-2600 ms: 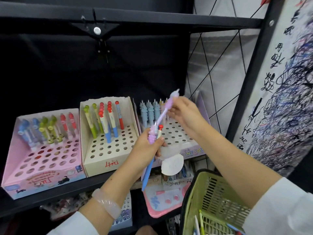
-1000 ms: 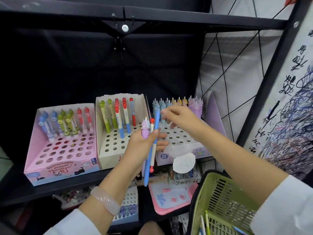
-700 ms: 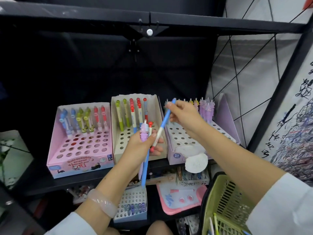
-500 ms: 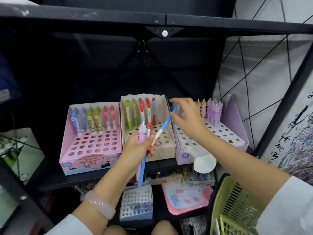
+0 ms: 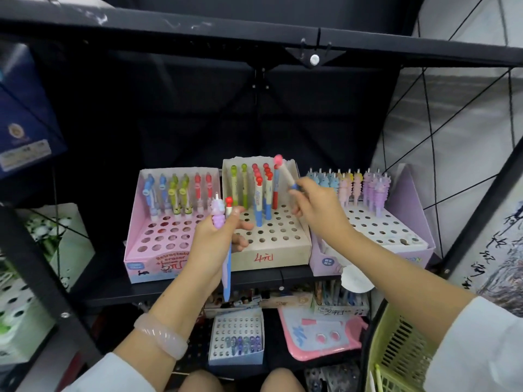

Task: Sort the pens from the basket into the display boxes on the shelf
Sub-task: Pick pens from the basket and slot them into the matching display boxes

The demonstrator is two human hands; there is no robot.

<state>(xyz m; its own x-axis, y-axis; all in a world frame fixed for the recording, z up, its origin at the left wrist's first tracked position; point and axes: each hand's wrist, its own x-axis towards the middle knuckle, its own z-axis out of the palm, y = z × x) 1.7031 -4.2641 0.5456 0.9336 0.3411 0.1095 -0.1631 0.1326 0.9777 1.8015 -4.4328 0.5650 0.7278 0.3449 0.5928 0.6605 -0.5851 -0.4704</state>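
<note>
Red-capped pen [image 5: 284,172] pinched in the right hand [image 5: 317,206], just right of frame centre, cap tilted up and to the left, blue lower end at the fingertips, hovering over the cream display box [image 5: 271,250] in the middle of the shelf [image 5: 198,290]. Standing in that box's back rows: green, red and blue pens. Left hand [image 5: 215,244], at centre, curled round a small bunch of pens [image 5: 223,222]: a purple figure-topped one, a red-capped one, a blue barrel hanging down below the fist. Pale bangle [image 5: 160,336] on the left wrist, lower centre. To the left, a pink display box [image 5: 158,264] with blue, green and red pens along its back; to the right, a lilac display box [image 5: 407,199] with blue, pink and purple figure pens. Green basket [image 5: 396,352] at the lower right corner, a few pens just showing inside
</note>
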